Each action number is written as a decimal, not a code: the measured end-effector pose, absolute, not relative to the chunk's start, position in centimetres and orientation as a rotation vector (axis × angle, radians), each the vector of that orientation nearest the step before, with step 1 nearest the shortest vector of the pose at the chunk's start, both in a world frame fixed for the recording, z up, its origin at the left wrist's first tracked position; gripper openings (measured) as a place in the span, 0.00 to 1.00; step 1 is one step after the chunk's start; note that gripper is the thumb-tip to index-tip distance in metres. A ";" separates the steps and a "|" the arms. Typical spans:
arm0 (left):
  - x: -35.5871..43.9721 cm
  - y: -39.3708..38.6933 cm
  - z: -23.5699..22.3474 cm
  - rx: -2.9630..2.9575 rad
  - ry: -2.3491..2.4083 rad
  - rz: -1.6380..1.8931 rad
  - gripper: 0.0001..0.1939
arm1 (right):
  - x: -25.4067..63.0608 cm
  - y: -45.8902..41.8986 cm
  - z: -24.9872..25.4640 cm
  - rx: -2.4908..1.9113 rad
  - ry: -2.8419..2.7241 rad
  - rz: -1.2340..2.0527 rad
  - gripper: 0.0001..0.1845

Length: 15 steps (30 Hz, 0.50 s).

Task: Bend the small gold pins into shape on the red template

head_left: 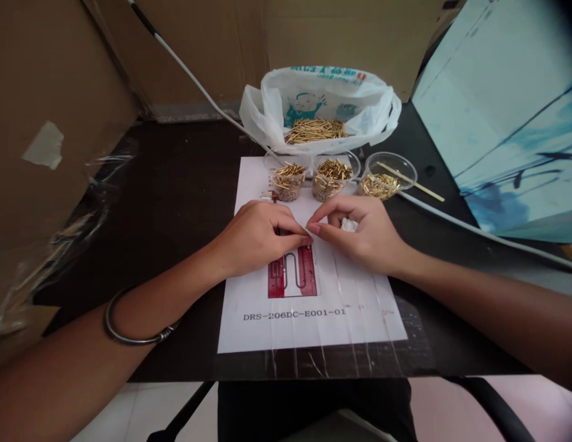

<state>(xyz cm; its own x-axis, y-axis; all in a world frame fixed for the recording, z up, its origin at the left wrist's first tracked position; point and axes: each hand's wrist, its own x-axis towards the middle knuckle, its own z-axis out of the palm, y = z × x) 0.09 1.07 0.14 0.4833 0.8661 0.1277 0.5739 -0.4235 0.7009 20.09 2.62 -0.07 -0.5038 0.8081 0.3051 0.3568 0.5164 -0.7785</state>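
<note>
My left hand (262, 236) pinches with thumb and index fingertips over the printed sheet (249, 334). Close to those fingertips, my right hand (364, 236) makes a pinch of its own. Whatever lies between the fingertips is too small to make out. A crumpled white wad (349, 224) shows by the curled fingers of my right hand; I cannot tell whether they grip it. Under the hands, the sheet carries a dark red diagram (292, 282). Just beyond stand a left clear cup (288, 184), a middle cup (332, 179) and a right cup (382, 184), all with small brass-coloured pins.
Behind the cups, an open white plastic bag (262, 116) holds longer brass-coloured pins (317, 130). A thin wooden stick (426, 190) leans over the right cup. A white cable (488, 233) crosses the dark table (175, 178). Cardboard walls (198, 55) enclose the back and left.
</note>
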 end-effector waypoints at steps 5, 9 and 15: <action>0.2 1.1 0.2 2.212 1.172 0.654 0.09 | 20.4 3.0 -0.4 -0.889 -2.171 0.943 0.06; 0.3 1.2 0.3 2.242 1.179 0.639 0.07 | 20.4 3.0 -0.3 -0.878 -2.189 0.949 0.05; 0.3 1.2 0.4 2.211 1.179 0.641 0.05 | 20.3 2.9 0.0 -0.914 -2.231 0.928 0.04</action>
